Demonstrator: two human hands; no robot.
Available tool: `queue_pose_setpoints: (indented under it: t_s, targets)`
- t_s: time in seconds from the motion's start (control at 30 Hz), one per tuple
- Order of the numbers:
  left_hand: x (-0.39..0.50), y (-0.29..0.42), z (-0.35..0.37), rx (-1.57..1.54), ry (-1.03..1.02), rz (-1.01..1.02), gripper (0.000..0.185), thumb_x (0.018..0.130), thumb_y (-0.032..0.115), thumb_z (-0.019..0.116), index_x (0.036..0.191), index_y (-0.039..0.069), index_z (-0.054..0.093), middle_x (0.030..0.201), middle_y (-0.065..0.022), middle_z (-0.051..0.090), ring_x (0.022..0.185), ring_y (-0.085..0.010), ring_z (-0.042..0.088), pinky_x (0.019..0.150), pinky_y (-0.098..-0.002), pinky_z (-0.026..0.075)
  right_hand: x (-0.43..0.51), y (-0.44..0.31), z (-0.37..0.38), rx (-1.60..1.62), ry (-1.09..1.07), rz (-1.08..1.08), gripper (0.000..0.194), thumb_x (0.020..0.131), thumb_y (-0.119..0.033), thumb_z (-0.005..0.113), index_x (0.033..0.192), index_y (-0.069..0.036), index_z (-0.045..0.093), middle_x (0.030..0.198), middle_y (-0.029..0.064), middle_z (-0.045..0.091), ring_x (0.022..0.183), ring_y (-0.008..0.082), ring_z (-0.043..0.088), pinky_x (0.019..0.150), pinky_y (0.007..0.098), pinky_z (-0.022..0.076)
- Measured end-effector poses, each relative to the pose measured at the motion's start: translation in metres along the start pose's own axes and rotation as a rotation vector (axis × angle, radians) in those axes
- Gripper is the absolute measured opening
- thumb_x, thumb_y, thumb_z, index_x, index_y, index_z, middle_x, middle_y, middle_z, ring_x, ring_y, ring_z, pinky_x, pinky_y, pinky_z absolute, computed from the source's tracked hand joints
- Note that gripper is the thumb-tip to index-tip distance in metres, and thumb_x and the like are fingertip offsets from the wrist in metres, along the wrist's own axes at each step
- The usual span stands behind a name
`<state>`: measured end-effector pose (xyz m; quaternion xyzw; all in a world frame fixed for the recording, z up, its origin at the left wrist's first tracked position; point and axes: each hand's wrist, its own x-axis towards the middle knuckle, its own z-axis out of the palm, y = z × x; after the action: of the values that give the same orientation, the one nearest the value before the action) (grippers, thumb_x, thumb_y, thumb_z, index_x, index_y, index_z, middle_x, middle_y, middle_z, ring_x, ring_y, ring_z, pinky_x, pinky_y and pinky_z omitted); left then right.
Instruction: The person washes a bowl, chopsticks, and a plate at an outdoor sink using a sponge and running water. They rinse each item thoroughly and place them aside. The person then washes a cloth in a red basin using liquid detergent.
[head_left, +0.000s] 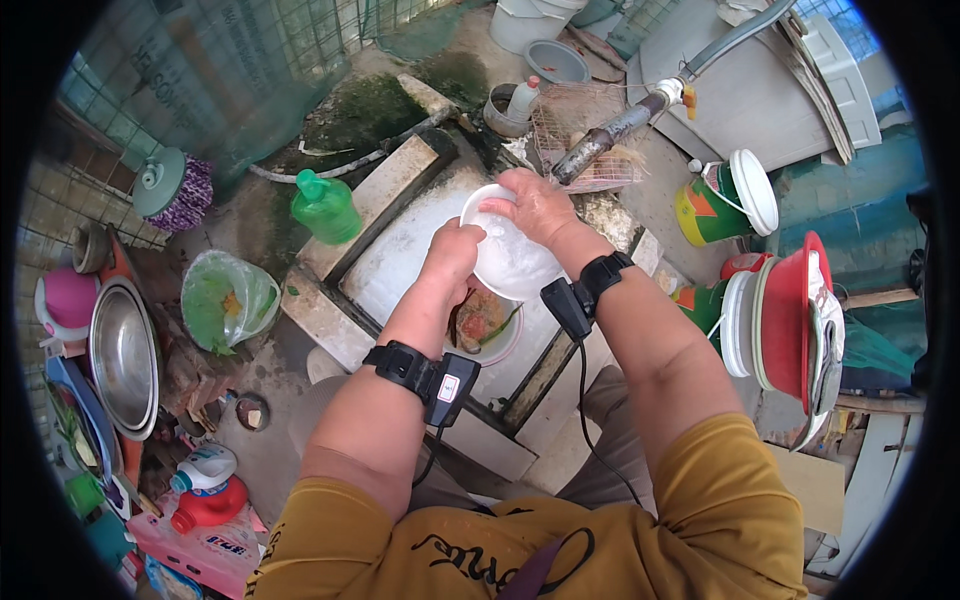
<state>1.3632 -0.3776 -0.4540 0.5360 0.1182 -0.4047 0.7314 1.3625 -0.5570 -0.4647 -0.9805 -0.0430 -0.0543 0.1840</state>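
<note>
Both my hands hold a white bowl (517, 259) above a shallow sink (390, 277). My left hand (452, 262) grips the bowl's left rim. At its far rim, my right hand (534, 206) has its thumb over the edge, and its skin looks wet. Water seems to be in the bowl, though glare makes this hard to tell. Below, partly hidden by the bowl and my left hand, a second bowl (512, 335) with a pale rim rests in the sink and holds reddish and green food scraps. A metal pipe (592, 154) ends just beyond my right hand.
A green pump bottle (327, 210) stands on the sink's left ledge. A lined bin (225, 304) is on the floor at left, near a steel basin (124, 358). To the right are a green-yellow bucket (724, 199) and a red basin (787, 322). A yellow tap handle (689, 101) sits on the pipe.
</note>
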Motion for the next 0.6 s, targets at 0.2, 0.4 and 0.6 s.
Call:
queue_pose_setpoints:
  t_s: [0.2, 0.4, 0.6]
  targets:
    - [0.005, -0.004, -0.001, -0.195, 0.018, 0.011, 0.042, 0.082, 0.008, 0.047, 0.122, -0.005, 0.042, 0.109, -0.0216, 0.055, 0.091, -0.0315, 0.062, 0.069, -0.0423, 0.055, -0.049, 0.000, -0.016, 0.895, -0.273, 0.818, 0.041, 0.084, -0.026, 0.062, 0.112, 0.003, 0.053, 0.093, 0.0174, 0.065, 0.074, 0.0263, 0.065, 0.061, 0.0355, 0.0552]
    - [0.028, -0.029, -0.001, -0.387, 0.066, 0.135, 0.038, 0.084, 0.000, 0.049, 0.121, -0.007, 0.045, 0.112, -0.0198, 0.055, 0.098, -0.0319, 0.060, 0.077, -0.0418, 0.055, -0.091, -0.032, -0.016, 1.615, -0.174, 0.840, 0.040, 0.086, -0.014, 0.057, 0.120, 0.005, 0.046, 0.100, 0.0207, 0.062, 0.072, 0.0283, 0.066, 0.053, 0.0353, 0.0575]
    - [0.025, -0.058, 0.007, -0.375, 0.101, -0.107, 0.033, 0.089, 0.010, 0.056, 0.119, -0.003, 0.047, 0.105, -0.0158, 0.058, 0.090, -0.0306, 0.062, 0.074, -0.0417, 0.056, -0.104, -0.047, -0.012, 1.298, 0.080, 0.800, 0.040, 0.088, -0.009, 0.052, 0.124, 0.007, 0.041, 0.102, 0.0199, 0.061, 0.071, 0.0256, 0.067, 0.052, 0.0318, 0.0568]
